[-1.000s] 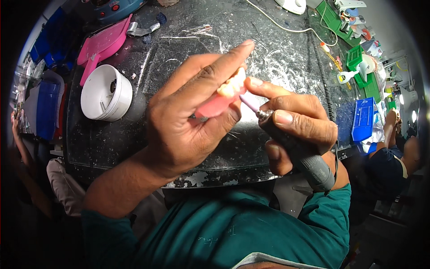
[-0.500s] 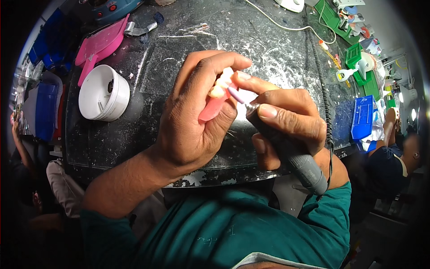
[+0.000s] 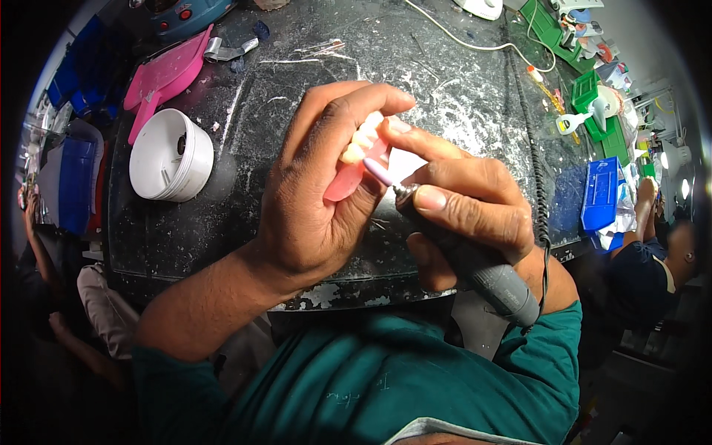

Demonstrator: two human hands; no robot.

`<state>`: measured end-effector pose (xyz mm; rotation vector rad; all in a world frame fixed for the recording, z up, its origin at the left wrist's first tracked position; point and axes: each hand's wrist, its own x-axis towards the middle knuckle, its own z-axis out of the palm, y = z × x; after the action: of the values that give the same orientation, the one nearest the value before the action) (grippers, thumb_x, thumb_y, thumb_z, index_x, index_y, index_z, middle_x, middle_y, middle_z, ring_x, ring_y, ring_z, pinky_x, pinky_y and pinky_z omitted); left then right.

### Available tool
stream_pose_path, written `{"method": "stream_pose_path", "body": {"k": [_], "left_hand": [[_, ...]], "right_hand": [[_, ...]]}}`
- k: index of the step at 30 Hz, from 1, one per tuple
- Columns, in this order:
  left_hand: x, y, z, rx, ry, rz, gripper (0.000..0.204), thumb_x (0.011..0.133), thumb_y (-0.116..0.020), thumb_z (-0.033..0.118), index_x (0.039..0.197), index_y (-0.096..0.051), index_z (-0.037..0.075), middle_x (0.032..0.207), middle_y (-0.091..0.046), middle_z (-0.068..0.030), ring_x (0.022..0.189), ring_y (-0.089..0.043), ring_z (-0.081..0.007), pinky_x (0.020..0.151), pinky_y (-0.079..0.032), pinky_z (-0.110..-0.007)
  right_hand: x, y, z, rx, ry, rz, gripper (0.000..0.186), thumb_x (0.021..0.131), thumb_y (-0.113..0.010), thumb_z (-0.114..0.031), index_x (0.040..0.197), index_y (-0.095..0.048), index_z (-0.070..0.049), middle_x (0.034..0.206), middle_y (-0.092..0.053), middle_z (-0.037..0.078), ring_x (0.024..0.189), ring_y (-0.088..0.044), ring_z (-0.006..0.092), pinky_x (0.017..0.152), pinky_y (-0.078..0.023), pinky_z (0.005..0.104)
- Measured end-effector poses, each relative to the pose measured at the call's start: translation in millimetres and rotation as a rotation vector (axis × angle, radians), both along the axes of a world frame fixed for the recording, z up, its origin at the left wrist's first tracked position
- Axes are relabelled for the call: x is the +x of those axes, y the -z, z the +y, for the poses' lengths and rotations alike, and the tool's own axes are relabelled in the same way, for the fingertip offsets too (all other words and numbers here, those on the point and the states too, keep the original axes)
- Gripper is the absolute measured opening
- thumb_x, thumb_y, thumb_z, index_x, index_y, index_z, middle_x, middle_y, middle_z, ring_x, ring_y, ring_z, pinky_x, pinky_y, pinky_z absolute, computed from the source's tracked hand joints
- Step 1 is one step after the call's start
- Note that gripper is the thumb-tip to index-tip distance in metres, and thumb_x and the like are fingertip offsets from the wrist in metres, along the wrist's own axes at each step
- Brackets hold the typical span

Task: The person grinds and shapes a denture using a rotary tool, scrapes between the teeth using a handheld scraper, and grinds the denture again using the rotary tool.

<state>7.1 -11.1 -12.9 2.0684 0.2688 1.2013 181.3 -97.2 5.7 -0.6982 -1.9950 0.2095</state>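
Above the table's near half, my left hand [image 3: 308, 178] is closed around a denture [image 3: 345, 182] with a pink base and ivory teeth. Its fingers curl over the tooth row, and part of the base is hidden in the palm. My right hand [image 3: 475, 196] grips a dark rotary handpiece [image 3: 493, 278] like a pen. A pale purple grinding stone [image 3: 378, 172] at the handpiece's tip lies against or very near the pink base; contact is hard to tell. One finger of my right hand reaches to the denture's far end.
Left of my hands stands a white tub [image 3: 172, 156], with a pink dustpan [image 3: 167, 74] behind it. The black table [image 3: 297, 81] is dusted white. A coiled cord [image 3: 540, 170] runs down the right side near a blue bin [image 3: 601, 194]. People sit at both sides.
The denture has tilted slightly in my left hand. The handpiece and its stone have shifted a little left and down, toward the lower part of the pink base.
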Motion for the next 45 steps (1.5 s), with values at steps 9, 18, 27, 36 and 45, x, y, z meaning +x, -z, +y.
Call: {"method": "stream_pose_path", "body": {"k": [9,18,27,36,45], "left_hand": [[1.0,-1.2,3.3,0.066,0.008,-0.026,0.046,0.101,-0.046,0.034,0.124,-0.053,-0.006,0.117,-0.054,-0.0163,0.104,-0.058,-0.0212,0.093,-0.046,-0.033],[2.7,0.3,2.7,0.045,0.015,-0.045,0.051,0.101,-0.047,0.038,0.125,-0.052,-0.006,0.119,-0.054,-0.0169,0.105,-0.058,-0.0221,0.094,-0.046,-0.033],[2.8,-1.3,4.0,0.092,0.004,-0.043,0.048,0.101,-0.048,0.033,0.127,-0.052,-0.006,0.121,-0.056,-0.0179,0.110,-0.058,-0.0233,0.095,-0.046,-0.034],[1.1,-2.6,5.8,0.128,0.022,-0.032,0.048,0.101,-0.049,0.031,0.128,-0.052,-0.008,0.125,-0.055,-0.0201,0.114,-0.057,-0.0258,0.097,-0.046,-0.035],[-2.9,-7.8,2.1,0.118,-0.004,0.028,0.044,0.099,-0.051,0.025,0.129,-0.052,-0.008,0.128,-0.057,-0.0194,0.120,-0.053,-0.0275,0.100,-0.043,-0.036]], "right_hand": [[2.1,4.2,0.0,0.022,-0.030,0.011,0.043,0.082,-0.066,0.002,0.121,-0.049,-0.001,0.104,-0.054,0.020,0.110,-0.059,0.0474,0.091,-0.053,0.0535],[-1.3,5.7,0.4,0.053,-0.009,0.044,0.042,0.083,-0.067,0.001,0.121,-0.050,0.000,0.103,-0.055,0.020,0.107,-0.061,0.0470,0.090,-0.054,0.0536],[-1.1,4.6,-0.6,0.069,0.004,0.018,0.039,0.083,-0.066,0.001,0.119,-0.051,-0.001,0.105,-0.057,0.023,0.109,-0.061,0.0463,0.077,-0.059,0.0437],[-2.0,1.4,-1.7,0.027,0.037,0.036,0.039,0.082,-0.066,0.001,0.118,-0.051,-0.002,0.103,-0.058,0.020,0.108,-0.061,0.0471,0.093,-0.052,0.0538],[0.9,1.3,-0.7,0.048,0.039,-0.023,0.038,0.083,-0.069,-0.003,0.117,-0.052,-0.003,0.101,-0.058,0.018,0.109,-0.061,0.0446,0.096,-0.048,0.0576]]}}
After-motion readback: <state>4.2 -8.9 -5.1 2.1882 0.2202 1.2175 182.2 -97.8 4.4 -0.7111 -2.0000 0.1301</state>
